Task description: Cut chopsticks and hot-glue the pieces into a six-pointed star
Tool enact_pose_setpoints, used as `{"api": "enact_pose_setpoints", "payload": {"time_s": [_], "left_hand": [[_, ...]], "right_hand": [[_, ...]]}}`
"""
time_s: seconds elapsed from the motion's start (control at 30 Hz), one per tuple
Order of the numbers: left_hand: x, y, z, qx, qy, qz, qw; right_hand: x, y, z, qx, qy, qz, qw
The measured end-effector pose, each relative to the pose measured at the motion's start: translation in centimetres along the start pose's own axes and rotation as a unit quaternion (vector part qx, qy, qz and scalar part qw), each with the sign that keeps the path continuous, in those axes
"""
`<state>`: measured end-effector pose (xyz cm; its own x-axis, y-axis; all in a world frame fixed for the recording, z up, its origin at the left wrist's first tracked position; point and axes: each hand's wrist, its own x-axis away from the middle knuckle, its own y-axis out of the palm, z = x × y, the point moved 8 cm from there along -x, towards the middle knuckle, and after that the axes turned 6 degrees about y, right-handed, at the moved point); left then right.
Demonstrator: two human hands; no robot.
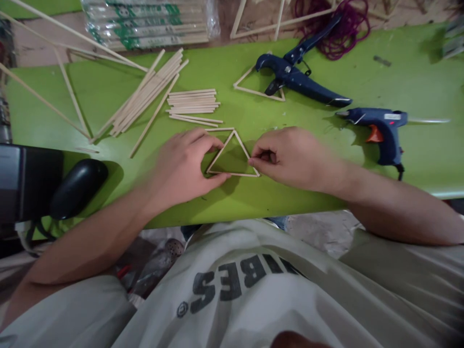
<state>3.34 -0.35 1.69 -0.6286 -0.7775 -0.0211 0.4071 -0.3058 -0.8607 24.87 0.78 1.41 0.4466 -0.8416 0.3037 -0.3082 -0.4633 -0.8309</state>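
Note:
A small triangle of wooden sticks lies on the green table between my hands. My left hand curves around its left side, with thumb and fingers apart at the lower and upper left edges. The thumb touches the bottom stick. My right hand pinches the triangle's right stick near the lower right corner, fingertips together. One loose stick lies by the top corner, partly behind my left hand. Just beyond are a row of short cut sticks and a bundle of longer sticks.
A blue glue gun lies to the right. Blue cutters rest over another stick triangle. Purple cord, packaged chopsticks and a larger stick frame lie farther back. A black mouse sits at the left.

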Motion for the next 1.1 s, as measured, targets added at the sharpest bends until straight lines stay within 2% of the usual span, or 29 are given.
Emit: {"api": "enact_pose_setpoints", "payload": {"time_s": [0.4,0.5,0.67,1.1], "left_hand": [[0.0,0.1,-0.1,-0.005,-0.002,-0.004,1.0],[0.0,0.1,0.0,-0.007,0.003,-0.01,1.0],[0.2,0.2,-0.3,-0.009,0.001,-0.023,1.0],[0.1,-0.2,-0.5,0.027,-0.006,-0.027,0.999]], "right_hand": [[-0.1,0.3,0.1,-0.002,-0.006,0.008,1.0],[0.1,-0.3,0.4,-0.012,-0.043,-0.001,0.999],[0.8,-1.2,1.2,0.004,-0.108,-0.054,0.993],[1.9,-1.1,0.4,0.112,-0.09,-0.096,0.985]]}}
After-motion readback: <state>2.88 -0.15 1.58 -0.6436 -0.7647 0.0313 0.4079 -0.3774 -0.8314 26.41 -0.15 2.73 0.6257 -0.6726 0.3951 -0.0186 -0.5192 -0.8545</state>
